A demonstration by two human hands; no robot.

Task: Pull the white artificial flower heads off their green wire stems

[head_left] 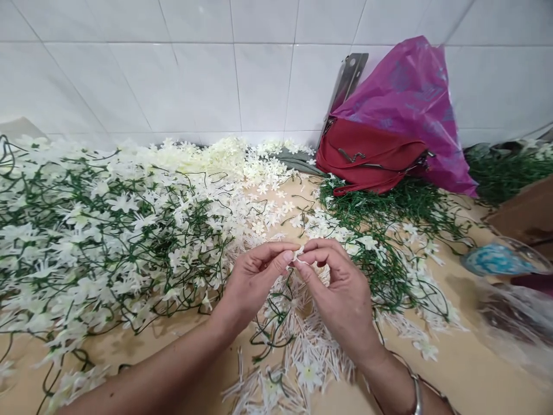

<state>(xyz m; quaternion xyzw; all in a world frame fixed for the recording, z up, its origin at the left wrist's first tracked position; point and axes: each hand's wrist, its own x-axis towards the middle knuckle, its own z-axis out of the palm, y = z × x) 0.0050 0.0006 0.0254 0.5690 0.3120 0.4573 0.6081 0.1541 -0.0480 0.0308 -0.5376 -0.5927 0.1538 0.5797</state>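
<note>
My left hand (pixel 257 276) and my right hand (pixel 339 288) meet at the middle of the table, fingertips almost touching. Between the pinched thumbs and forefingers of both is a small white artificial flower (pixel 298 253), partly covered by the fingers. Beneath my hands lies a pile of thin white flower stamens (pixel 317 340), with a few green wire stems (pixel 276 314) among them. Loose white blossoms (pixel 309 373) rest on the near part of this pile.
A large heap of white flowers on green stems (pixel 129 230) covers the left side. Green stems (pixel 389 271) lie at right, below a red bag (pixel 371 153) and a purple plastic bag (pixel 415 92) by the tiled wall (pixel 263 86). A clear plastic bag (pixel 518 323) sits far right.
</note>
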